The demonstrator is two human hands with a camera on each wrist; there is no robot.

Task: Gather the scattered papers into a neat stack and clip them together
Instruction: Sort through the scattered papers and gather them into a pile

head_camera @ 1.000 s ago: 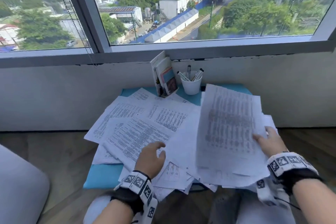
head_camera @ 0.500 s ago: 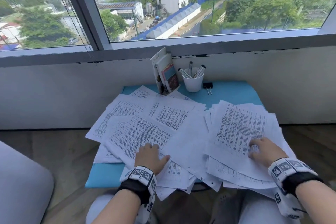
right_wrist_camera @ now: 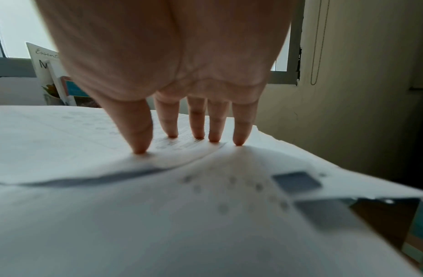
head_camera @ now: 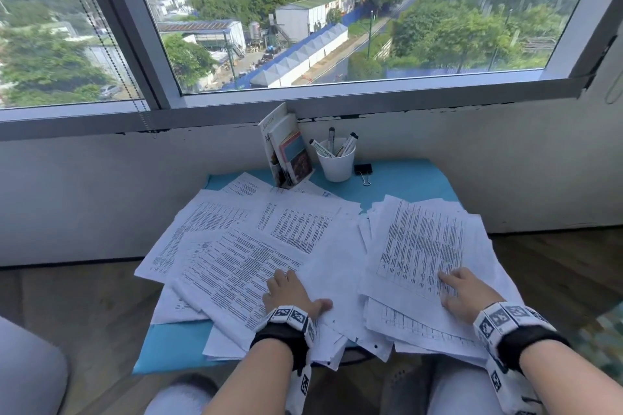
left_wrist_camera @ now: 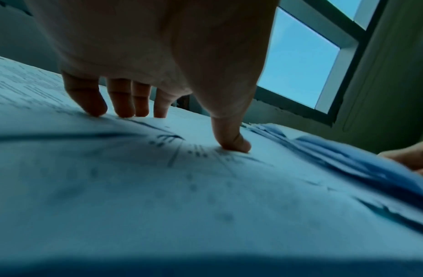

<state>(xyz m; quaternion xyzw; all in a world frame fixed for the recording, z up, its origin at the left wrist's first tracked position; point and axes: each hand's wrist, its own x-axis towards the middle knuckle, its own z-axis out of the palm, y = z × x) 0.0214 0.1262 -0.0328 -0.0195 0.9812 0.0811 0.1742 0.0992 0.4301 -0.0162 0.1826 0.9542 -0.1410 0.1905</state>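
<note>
Sheets Down, Gathering Barely Begun

Now the bundle the right hand point(head_camera: 467, 293) had been lifting a second earlier lay flat beneath it — a rough pile point(head_camera: 424, 246) with fanned edges, the hand released and its straight fingertips point(right_wrist_camera: 239, 140) pressing on top. Just left of it, the left hand point(head_camera: 291, 293) rested flat-fingered on the scattered papers point(head_camera: 242, 246). Beyond both hands lay the untouched binder clip point(head_camera: 363, 169). Judging by this, one load was set down and most sheets remained unsquared.
</note>
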